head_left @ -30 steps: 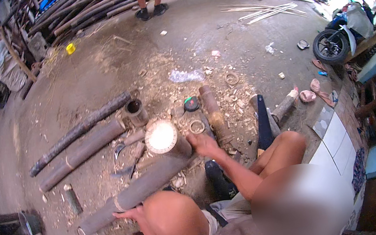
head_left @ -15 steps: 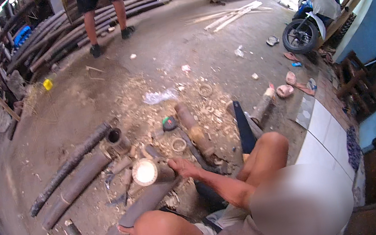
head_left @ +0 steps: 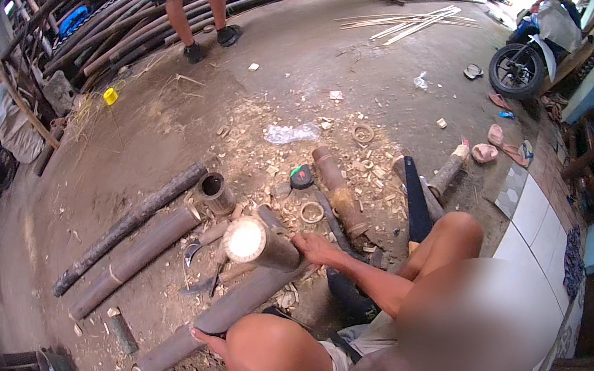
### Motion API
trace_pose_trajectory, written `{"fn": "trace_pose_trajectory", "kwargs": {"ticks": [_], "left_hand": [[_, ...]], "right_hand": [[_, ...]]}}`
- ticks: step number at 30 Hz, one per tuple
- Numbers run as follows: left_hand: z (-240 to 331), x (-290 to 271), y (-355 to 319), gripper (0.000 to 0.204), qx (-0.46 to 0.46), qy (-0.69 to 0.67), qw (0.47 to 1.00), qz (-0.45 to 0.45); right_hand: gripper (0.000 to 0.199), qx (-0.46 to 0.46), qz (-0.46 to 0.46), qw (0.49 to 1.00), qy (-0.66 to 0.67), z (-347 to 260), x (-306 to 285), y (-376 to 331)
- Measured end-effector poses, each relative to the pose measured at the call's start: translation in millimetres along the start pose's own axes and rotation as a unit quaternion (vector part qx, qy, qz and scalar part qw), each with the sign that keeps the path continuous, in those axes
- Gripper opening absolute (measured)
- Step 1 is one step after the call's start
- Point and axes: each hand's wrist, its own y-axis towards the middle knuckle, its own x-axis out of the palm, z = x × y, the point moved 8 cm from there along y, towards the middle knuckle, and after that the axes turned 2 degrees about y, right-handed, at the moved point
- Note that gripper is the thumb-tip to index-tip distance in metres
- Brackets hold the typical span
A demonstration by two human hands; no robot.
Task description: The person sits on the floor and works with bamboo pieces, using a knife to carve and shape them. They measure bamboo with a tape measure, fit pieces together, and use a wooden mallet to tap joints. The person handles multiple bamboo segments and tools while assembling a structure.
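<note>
My right hand (head_left: 314, 247) is closed on the lower right side of a short, thick bamboo tube (head_left: 270, 252). The tube is tilted, and its pale, bright end faces up. It leans over a long brown bamboo pole (head_left: 241, 301) lying slantwise on the ground. Beside my left knee, my left hand (head_left: 211, 342) grips that pole; the knee hides part of the hand. Close to the tube lie a hook-shaped blade (head_left: 192, 253) and a dark-bladed tool (head_left: 216, 280). A cut bamboo ring (head_left: 311, 212) and a tape measure (head_left: 301, 177) lie among the wood chips just beyond.
Two more poles, one dark (head_left: 130, 227) and one brown (head_left: 136, 262), lie left beside an upright hollow bamboo piece (head_left: 215, 195). A handsaw (head_left: 414, 195) stands near my right knee. Farther off are a standing person's legs (head_left: 199, 16), stacked poles, sandals (head_left: 520, 154) and a motorbike (head_left: 524, 63).
The view has swung, so the whole scene sits farther right and higher. Both hands keep their holds, and the short tube's bright end now points slightly more upward.
</note>
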Motion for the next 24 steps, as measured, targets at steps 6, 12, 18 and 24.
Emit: {"fn": "trace_pose_trajectory", "kwargs": {"ticks": [6,12,18,24], "left_hand": [[-24,4,19,0.092,-0.05,0.018,0.998,-0.046],[5,13,-19,0.093,-0.017,0.066,0.996,-0.063],[-17,-37,36,0.091,0.004,0.183,0.983,0.021],[-12,-20,-2,0.098,-0.037,0.159,0.986,0.039]], "right_hand": [[0.059,-0.196,-0.016,0.97,-0.142,58,12,33],[0.047,-0.022,-0.055,0.998,-0.035,47,22,27],[0.047,-0.102,-0.021,0.993,-0.052,58,11,35],[0.046,0.033,-0.084,0.994,-0.066,67,26,35]]}}
